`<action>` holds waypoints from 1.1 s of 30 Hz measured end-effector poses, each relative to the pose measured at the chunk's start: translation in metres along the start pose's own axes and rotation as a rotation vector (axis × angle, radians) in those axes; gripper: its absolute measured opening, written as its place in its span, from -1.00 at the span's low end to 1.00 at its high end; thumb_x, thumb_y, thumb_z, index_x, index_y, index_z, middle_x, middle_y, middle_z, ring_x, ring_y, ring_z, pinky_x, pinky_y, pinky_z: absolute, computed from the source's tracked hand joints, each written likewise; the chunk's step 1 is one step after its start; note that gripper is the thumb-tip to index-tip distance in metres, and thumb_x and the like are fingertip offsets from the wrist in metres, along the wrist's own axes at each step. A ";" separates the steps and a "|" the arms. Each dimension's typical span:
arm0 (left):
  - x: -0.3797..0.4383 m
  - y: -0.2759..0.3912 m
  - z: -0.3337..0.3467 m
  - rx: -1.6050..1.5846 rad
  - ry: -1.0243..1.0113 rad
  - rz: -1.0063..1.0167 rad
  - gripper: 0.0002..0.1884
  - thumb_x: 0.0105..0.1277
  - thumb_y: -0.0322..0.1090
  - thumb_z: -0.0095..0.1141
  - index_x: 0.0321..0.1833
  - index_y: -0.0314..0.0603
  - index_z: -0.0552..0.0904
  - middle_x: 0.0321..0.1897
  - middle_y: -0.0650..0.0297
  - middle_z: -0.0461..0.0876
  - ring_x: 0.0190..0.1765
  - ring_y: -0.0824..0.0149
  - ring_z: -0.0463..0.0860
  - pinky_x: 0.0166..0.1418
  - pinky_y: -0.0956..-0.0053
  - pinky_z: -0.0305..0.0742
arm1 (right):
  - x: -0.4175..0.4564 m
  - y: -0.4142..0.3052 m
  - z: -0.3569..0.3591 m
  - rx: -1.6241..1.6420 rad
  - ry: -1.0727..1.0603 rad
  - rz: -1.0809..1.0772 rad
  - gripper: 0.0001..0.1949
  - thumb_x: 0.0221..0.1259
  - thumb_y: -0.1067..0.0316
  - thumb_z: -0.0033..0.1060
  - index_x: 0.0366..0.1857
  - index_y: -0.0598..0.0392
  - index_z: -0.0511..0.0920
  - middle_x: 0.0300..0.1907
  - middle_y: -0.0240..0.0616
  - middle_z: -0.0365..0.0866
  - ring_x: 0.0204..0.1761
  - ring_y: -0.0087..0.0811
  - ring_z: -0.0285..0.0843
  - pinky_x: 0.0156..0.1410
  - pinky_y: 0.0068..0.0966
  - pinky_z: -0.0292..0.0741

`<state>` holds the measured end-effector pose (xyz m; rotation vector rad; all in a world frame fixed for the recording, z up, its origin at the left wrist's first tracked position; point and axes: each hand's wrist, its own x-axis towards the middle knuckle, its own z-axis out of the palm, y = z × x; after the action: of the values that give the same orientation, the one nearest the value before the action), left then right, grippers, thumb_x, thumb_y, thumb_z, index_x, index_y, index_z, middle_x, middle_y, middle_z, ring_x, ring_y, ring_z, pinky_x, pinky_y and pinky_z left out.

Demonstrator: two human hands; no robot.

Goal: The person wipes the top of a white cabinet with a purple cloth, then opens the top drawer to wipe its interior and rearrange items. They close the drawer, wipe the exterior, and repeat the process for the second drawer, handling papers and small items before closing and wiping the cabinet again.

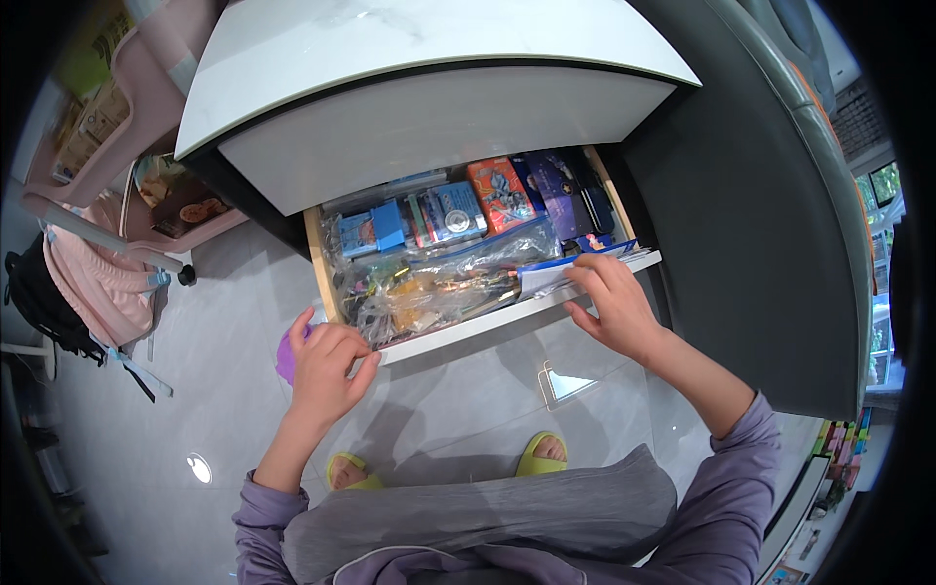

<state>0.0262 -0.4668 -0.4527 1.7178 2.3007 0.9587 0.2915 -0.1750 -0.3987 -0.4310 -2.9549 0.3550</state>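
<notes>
A pulled-out drawer with a white front panel [468, 322] lies before me. At its left corner my left hand [325, 362] pinches the top edge of the panel. My right hand [614, 303] bends its fingers over the right part of the edge, against white papers [541, 279]; its thumb is in front of the panel. Whether it grips panel or papers is unclear. Inside are a clear zip bag [504, 248], a blue box [387, 225], a blue packet with a round silver emblem [457, 212], a red-orange illustrated box [501, 194] and a purple box [559, 194].
A white marbled top [439, 29] covers the cabinet. A dark grey panel [738, 219] stands close on the right. To the left are a pink wheeled cart [146, 80], a pink backpack [99, 278] and a purple object [285, 358] behind my left hand.
</notes>
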 end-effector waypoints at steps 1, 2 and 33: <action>0.004 0.000 -0.001 0.003 -0.002 0.013 -0.86 0.09 -0.36 0.35 -0.48 -0.09 0.60 -0.41 0.36 0.60 -0.17 0.27 0.61 0.48 0.01 0.11 | -0.001 0.005 0.001 -0.017 0.041 0.003 -0.53 0.12 0.25 0.42 0.11 0.12 0.50 0.13 -0.12 0.49 0.21 -0.03 0.43 0.37 -0.13 0.36; 0.007 0.001 -0.002 0.006 -0.004 0.024 -0.84 0.09 -0.34 0.36 -0.50 -0.09 0.59 -0.45 0.37 0.58 -0.21 0.28 0.60 0.45 0.01 0.15 | -0.003 0.009 0.002 -0.035 0.083 0.005 -0.48 0.11 0.22 0.43 0.14 0.14 0.48 0.15 -0.10 0.47 0.23 -0.02 0.41 0.42 -0.11 0.31; 0.165 0.070 0.038 -0.270 -0.462 0.334 -0.73 0.20 -0.29 0.32 -0.07 -0.16 0.62 -0.04 0.23 0.60 0.06 0.13 0.59 0.16 0.27 0.48 | 0.023 0.078 -0.049 0.451 -0.152 0.278 -0.66 0.11 0.29 0.48 -0.05 0.14 0.61 -0.04 -0.22 0.62 0.07 -0.19 0.55 0.16 -0.35 0.52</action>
<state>0.0431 -0.2924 -0.3995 1.9808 1.5602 0.7678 0.2981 -0.0849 -0.3689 -0.7766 -2.8241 1.0994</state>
